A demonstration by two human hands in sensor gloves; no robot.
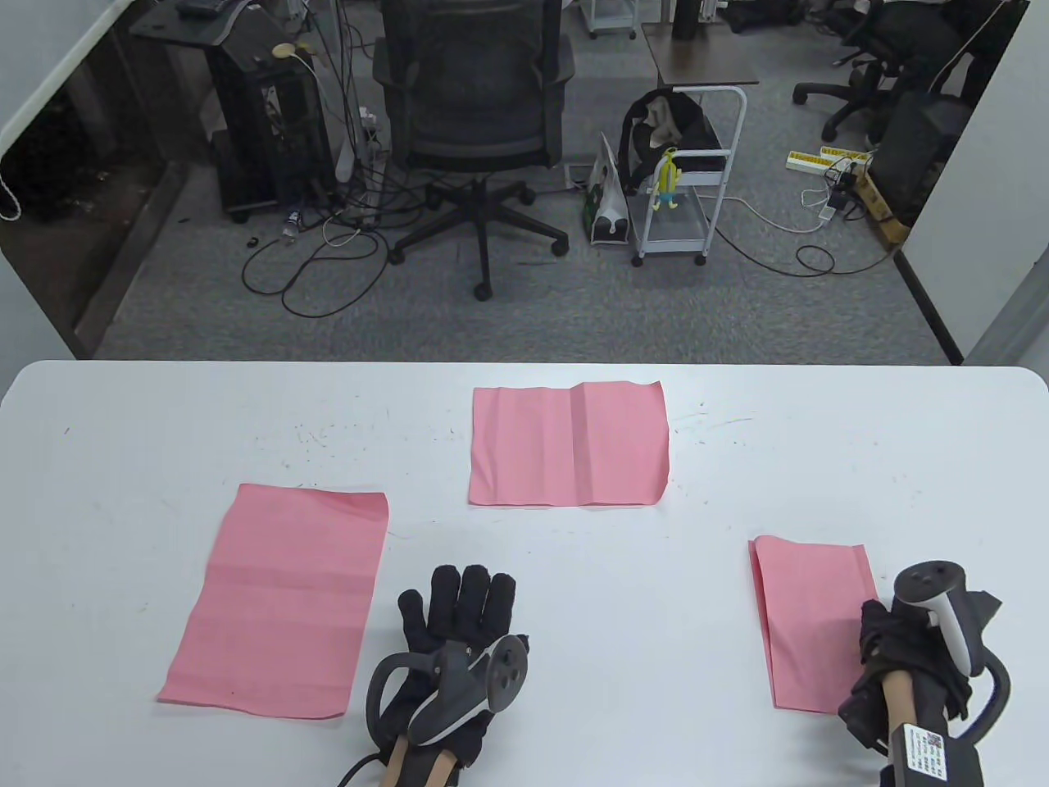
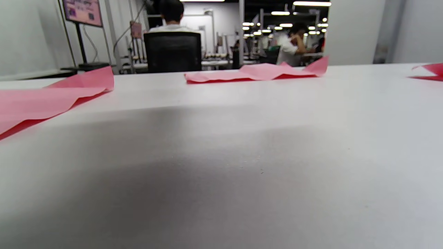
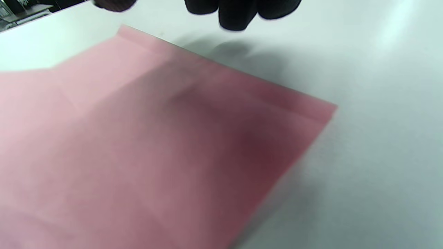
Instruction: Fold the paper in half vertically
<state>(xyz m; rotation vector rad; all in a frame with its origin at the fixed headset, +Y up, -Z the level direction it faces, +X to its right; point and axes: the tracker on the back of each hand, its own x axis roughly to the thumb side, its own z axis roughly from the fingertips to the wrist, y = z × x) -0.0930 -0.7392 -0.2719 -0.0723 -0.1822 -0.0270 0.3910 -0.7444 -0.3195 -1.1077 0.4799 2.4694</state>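
Observation:
Three pink papers lie on the white table (image 1: pixel 623 574). The left sheet (image 1: pixel 279 602) is unfolded and creased; it also shows in the left wrist view (image 2: pixel 45 97). The middle sheet (image 1: pixel 569 447) lies flat with a vertical crease. The right paper (image 1: pixel 807 619) is narrow and folded in half, and it fills the right wrist view (image 3: pixel 155 148). My left hand (image 1: pixel 459 594) rests flat on the bare table between the left and right papers, fingers spread, holding nothing. My right hand (image 1: pixel 881 631) is at the folded paper's right edge. Its fingertips (image 3: pixel 238 14) hang just past the paper's edge and grip nothing.
The table's far edge (image 1: pixel 524 365) runs across the middle of the table view. Beyond it stand an office chair (image 1: pixel 479 123) and a white cart (image 1: pixel 684 180) on the floor. The middle sheet (image 2: pixel 256 72) and a corner of the right paper (image 2: pixel 431 71) show in the left wrist view.

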